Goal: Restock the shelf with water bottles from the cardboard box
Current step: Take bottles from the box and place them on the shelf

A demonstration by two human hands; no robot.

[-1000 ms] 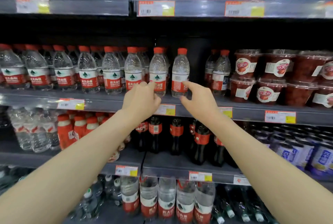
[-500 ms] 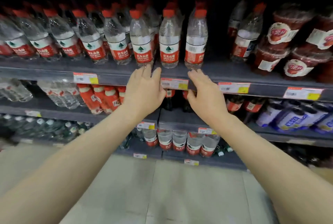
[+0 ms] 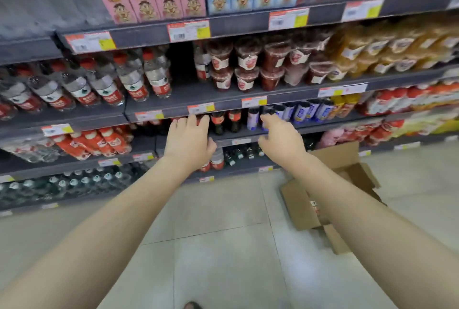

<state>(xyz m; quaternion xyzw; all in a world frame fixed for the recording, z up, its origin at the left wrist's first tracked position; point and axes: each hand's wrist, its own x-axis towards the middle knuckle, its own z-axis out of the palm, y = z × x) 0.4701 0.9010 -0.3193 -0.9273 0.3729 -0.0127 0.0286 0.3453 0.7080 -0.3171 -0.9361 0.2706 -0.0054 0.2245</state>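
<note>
1. Currently both hands are empty: the left hand hangs with fingers loosely spread and the right hand with fingers loosely curled, neither touching anything, both in front of the lower shelves.
2. Red-capped water bottles stand in rows on the grey shelf, with an open gap just right of the last row, beside the red jelly cups.
3. Down on the floor tiles, the cardboard box lies at the right, flaps open; its contents are hidden by the right forearm.
4. Likely next: turn and bend to the box, not the shelf.
5. Grip each bottle round its middle, one per hand, upright.
6. Set them in the gap, labels forward, without knocking the neighbouring row.
</note>
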